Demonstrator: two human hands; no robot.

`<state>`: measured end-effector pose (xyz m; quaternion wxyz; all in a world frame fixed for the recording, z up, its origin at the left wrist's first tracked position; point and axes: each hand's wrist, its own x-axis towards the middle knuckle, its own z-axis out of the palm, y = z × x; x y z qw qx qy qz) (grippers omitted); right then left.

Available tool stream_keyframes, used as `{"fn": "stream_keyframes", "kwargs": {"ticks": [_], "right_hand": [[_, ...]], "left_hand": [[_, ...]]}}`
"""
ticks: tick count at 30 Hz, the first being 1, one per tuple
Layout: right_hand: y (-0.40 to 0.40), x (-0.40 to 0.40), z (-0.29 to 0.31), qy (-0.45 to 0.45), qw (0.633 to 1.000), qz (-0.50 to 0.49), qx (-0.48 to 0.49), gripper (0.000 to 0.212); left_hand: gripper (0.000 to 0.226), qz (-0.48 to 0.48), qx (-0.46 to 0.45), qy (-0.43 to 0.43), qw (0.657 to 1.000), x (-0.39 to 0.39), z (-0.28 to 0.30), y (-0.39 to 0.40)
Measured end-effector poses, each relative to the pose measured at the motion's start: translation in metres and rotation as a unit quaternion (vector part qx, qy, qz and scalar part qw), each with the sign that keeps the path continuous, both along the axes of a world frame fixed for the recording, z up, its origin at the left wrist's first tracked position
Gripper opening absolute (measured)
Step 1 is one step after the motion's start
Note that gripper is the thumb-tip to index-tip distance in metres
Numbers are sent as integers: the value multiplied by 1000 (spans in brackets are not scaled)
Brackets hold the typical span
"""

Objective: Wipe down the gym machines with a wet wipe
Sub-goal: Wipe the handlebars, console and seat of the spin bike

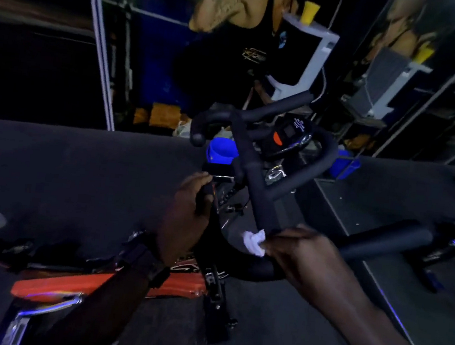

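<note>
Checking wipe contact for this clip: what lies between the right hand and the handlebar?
In the head view, a crumpled white wet wipe sits between the right hand and the black handlebar, pinched in the fingers against the bar's near end.

handlebars [259, 181] matte black throughout. wet wipe [254, 241] white. bike frame [113, 286] orange with chrome trim and black fittings. console [287, 139] black with an orange button and a white mark. container [221, 152] under the bars bright blue; a second blue bin [343, 165] by the mirror. floor [80, 173] dark grey. cup [310, 11] yellow, on a white stand [317, 58]. wrist strap [144, 259] black.
</note>
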<state>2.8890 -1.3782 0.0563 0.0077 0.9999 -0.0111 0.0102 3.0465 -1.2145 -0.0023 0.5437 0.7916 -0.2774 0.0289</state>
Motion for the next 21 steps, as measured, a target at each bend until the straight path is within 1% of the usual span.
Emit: {"fn": "stream_keyframes", "kwargs": {"ticks": [2, 4, 6, 8, 10, 11, 12, 14, 16, 19, 21], "right_hand": [[5, 20, 0, -45, 995, -76, -42, 17], [5, 44, 1, -88, 980, -158, -79, 21], [6, 59, 4, -128, 969, -210, -38, 26], [14, 56, 5, -175, 960, -218, 6, 28], [28, 45, 6, -194, 949, -250, -1, 16], [33, 39, 7, -192, 946, -260, -5, 14], [36, 33, 8, -177, 950, -257, -1, 15], [41, 25, 13, -130, 963, -234, 44, 13], [43, 20, 9, -121, 960, -238, 87, 16], [49, 34, -14, -146, 952, -266, 24, 16], [42, 60, -18, -172, 951, -258, 18, 9]], "left_hand": [[41, -74, 33, -84, 993, 14, 3, -4], [41, -147, 72, -166, 972, 25, 7, -8], [40, -209, 118, -208, 948, 36, 10, -13], [51, -267, 171, -201, 927, 37, 16, -22], [53, -313, 174, -192, 914, 30, 27, -33], [54, -327, 168, -191, 910, 25, 31, -38], [51, -339, 161, -190, 907, 21, 33, -43], [38, -354, 140, -188, 906, 21, 33, -49], [30, -364, 142, -180, 903, 30, 29, -52], [32, -337, 163, -190, 908, 51, 27, -57], [34, -320, 176, -200, 909, 62, 32, -61]]}}
